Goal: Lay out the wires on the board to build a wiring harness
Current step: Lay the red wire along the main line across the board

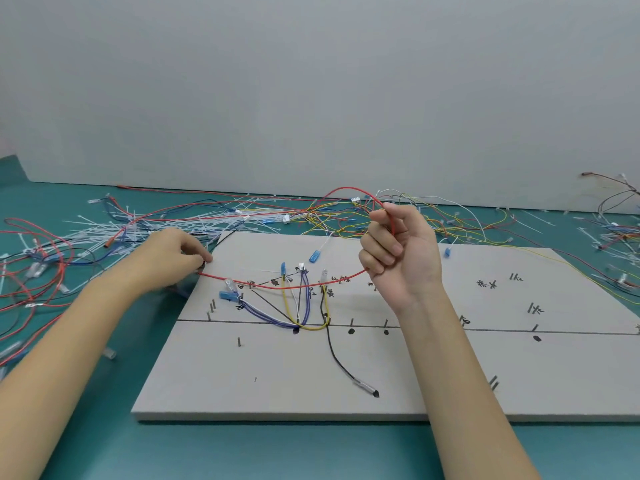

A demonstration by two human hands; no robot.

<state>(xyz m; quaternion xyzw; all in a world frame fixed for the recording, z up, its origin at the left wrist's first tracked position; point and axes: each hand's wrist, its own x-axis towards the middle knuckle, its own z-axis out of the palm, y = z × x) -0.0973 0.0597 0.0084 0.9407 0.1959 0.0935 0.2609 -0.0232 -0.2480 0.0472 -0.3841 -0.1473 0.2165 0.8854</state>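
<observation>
- A teal desk [311, 452] is seen below a pale wall, with the grey board [433, 372] laid flat on it.
- A tangle of loose wires and white cable ties [194, 220] is spread over the desk beyond and to the left of the board.
- The right hand [398, 249] is raised above the board, its fingers curled round the red wire [301, 286].
- The left hand [173, 252] is set at the board's far left corner, where the red wire's other end is pinched between its fingertips.
- The red wire is held slack between both hands, sagging across the board's marked labels.
- Purple, yellow, white and black wires [298, 317] are already routed on the board, gathered at a pin on the drawn line.
- Blue connectors [228, 294] are seen at several wire ends.
</observation>
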